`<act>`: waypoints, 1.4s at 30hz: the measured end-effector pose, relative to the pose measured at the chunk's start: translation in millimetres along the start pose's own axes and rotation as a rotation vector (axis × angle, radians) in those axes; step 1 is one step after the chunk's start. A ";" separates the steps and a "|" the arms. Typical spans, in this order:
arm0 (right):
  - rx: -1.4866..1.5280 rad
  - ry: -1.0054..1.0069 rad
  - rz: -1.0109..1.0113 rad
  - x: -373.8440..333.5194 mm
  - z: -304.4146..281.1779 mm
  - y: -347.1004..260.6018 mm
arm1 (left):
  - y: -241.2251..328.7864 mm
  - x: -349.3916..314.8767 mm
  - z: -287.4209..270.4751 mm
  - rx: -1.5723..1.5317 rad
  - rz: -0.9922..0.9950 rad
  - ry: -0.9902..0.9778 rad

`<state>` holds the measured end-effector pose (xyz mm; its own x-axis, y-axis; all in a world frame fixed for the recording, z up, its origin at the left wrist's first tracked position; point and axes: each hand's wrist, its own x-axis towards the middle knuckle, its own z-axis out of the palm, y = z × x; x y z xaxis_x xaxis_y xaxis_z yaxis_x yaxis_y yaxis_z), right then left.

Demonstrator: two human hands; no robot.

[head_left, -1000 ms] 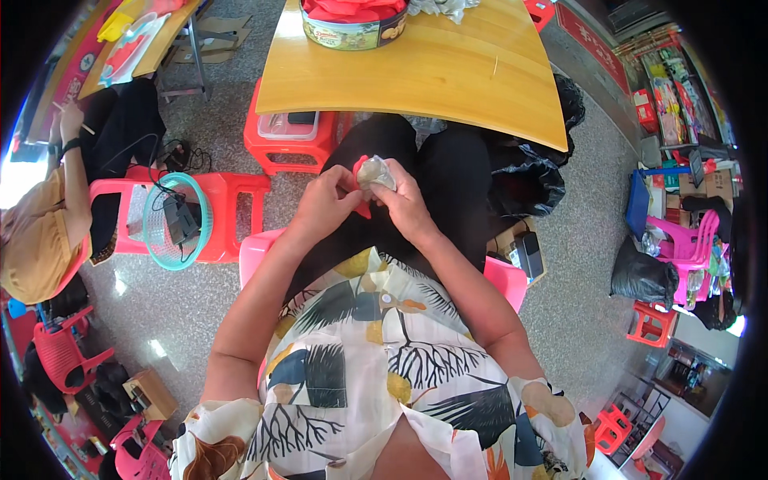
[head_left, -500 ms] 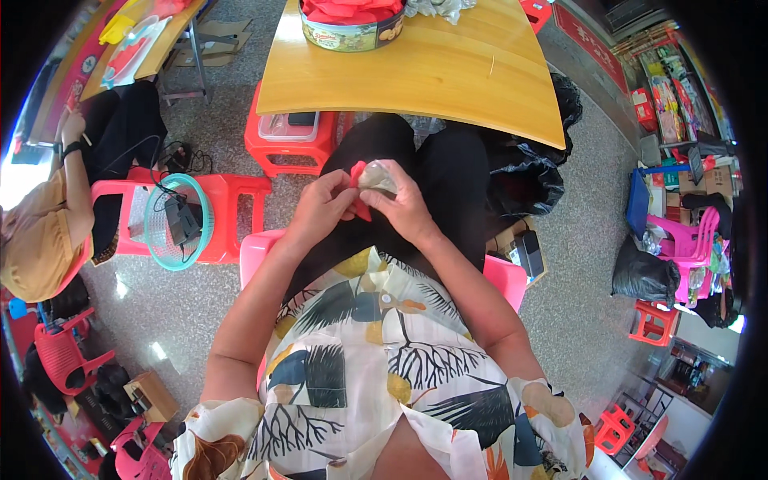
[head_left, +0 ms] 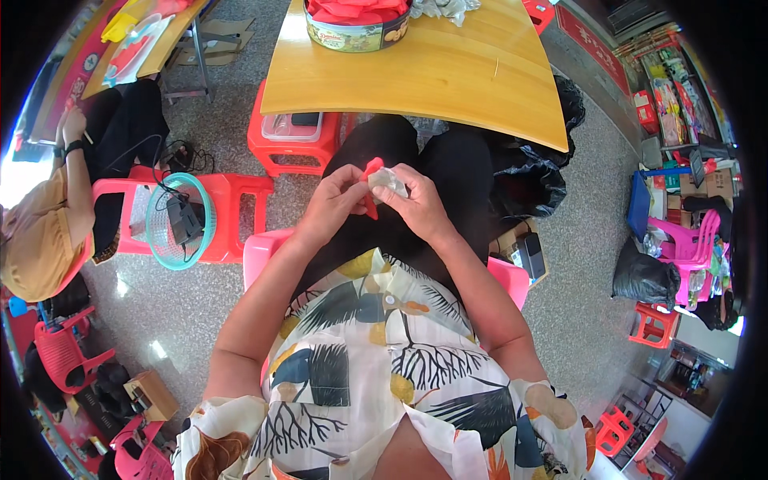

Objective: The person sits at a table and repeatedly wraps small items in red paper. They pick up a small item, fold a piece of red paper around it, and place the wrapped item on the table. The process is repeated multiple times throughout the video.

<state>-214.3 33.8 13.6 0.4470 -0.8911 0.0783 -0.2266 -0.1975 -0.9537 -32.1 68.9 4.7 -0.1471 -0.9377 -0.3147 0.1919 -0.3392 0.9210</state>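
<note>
Over my lap, my left hand [head_left: 331, 203] is closed, pinching a small soft red piece [head_left: 371, 210] whose ends stick out above and below the fingers. Close beside it, my right hand [head_left: 421, 210] grips a thin, crumpled, pale see-through piece [head_left: 387, 179] between thumb and fingers. The pale piece touches or nearly touches the red one; whether they are joined I cannot tell. Ahead on the wooden table [head_left: 416, 84] stands a round tin [head_left: 352, 38] heaped with similar red pieces [head_left: 356, 13]. A pile of crumpled pale material [head_left: 448, 7] lies to the tin's right.
A red stool [head_left: 290, 152] with a clear plastic box stands under the table's left side. Black plastic bags [head_left: 528, 184] sit right of my knees. At left, a turquoise basket [head_left: 180, 254] rests on red stools, near another person [head_left: 44, 240] seated at a second table.
The pale piece looks more bunched up in my right fingers. More of the red piece shows between my hands. Both hands stay close together over my lap.
</note>
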 end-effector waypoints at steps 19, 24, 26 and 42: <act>-0.204 0.004 -0.172 -2.8 -15.9 -29.2 | 7.8 1.2 10.2 0.100 0.090 -0.080; -0.271 -0.078 -0.024 1.8 -22.6 -35.7 | 5.1 -1.5 19.6 0.384 0.314 -0.004; -0.294 -0.029 -0.014 3.3 -19.4 -33.6 | 16.4 -2.8 25.6 0.497 0.400 -0.003; 0.542 0.058 0.212 -5.5 -11.2 -12.4 | 10.6 13.2 15.1 0.351 0.492 0.125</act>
<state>-223.7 36.5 28.2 0.3887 -0.9123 -0.1292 0.1755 0.2110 -0.9616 -46.7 54.0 13.7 -0.0030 -0.9869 0.1614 -0.1255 0.1605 0.9790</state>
